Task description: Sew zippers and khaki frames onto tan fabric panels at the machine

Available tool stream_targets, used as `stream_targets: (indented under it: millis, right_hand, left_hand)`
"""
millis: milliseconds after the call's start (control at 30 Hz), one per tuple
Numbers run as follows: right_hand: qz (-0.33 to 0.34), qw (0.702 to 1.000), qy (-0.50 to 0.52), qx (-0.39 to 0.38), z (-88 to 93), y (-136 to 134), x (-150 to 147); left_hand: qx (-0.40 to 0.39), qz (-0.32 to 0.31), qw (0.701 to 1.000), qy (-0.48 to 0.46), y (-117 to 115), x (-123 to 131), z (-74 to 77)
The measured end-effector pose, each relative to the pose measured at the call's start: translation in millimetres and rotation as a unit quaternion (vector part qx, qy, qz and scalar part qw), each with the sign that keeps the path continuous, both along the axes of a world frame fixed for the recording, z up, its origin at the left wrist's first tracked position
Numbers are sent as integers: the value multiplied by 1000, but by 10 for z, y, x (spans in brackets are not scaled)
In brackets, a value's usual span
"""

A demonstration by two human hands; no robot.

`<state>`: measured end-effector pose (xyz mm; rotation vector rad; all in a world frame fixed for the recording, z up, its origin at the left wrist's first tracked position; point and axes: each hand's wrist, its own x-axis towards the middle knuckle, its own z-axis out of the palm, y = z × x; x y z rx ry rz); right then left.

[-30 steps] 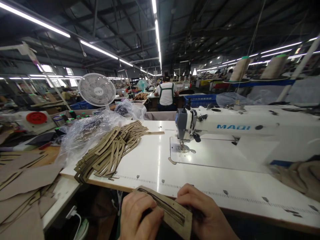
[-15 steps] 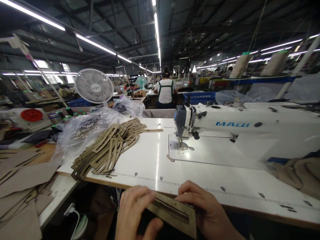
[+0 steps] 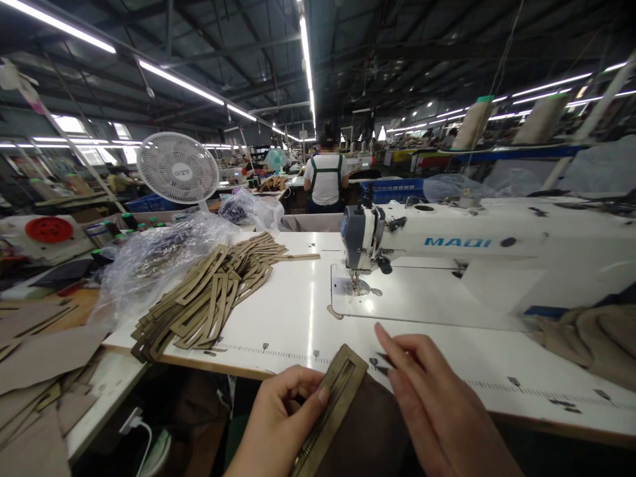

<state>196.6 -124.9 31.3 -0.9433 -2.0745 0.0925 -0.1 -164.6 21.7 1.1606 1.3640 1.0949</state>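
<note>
At the near edge of the white sewing table [image 3: 298,311], my left hand [image 3: 278,414] pinches a long olive-brown frame piece with a zipper [image 3: 328,407], which now points away from me. Under it lies a dark brown fabric panel [image 3: 370,430]. My right hand [image 3: 437,404] rests flat on that panel with its fingers stretched out toward the table. A stack of matching olive frame pieces [image 3: 209,298] lies on the table to the left. The white sewing machine [image 3: 447,248] stands behind, its needle foot [image 3: 358,286] well beyond my hands.
Crumpled clear plastic [image 3: 154,262] and a white fan [image 3: 177,169] sit at the left, with tan cut sheets [image 3: 40,351] on a lower bench. Brown fabric [image 3: 591,338] is heaped at the right. A person in a white shirt [image 3: 325,179] works at a far bench.
The zipper frame piece has turned from lying crosswise in both hands to pointing forward. My right hand let go of it and opened flat on the dark panel.
</note>
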Motion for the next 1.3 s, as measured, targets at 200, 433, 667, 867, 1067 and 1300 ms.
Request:
stream_targets:
  millis: [200,433,667,867,1067,1300]
  right_hand:
    - [22,995,-75,64,-162,-68,-176]
    - [-3,992,-82,98,-193,-45,-184]
    - [-7,993,-75,94,-220,-40,-190]
    - [-6,993,-69,96,-246,-42,-191]
    - [-1,994,-63,93,-254,-31,-199]
    - [54,997,61,-11,-285,-38,-239]
  left_hand:
    - [6,-7,999,-43,12,88,2]
    - [-38,-8,994,-104,-10,103,84]
    - [-48,-12,993,-112,-16,101,52]
    - [-42,-3,995,-96,-29,116,94]
    - [-71,11,985,-157,-54,137,64]
    - [-60,15,985,-164,-56,175,32]
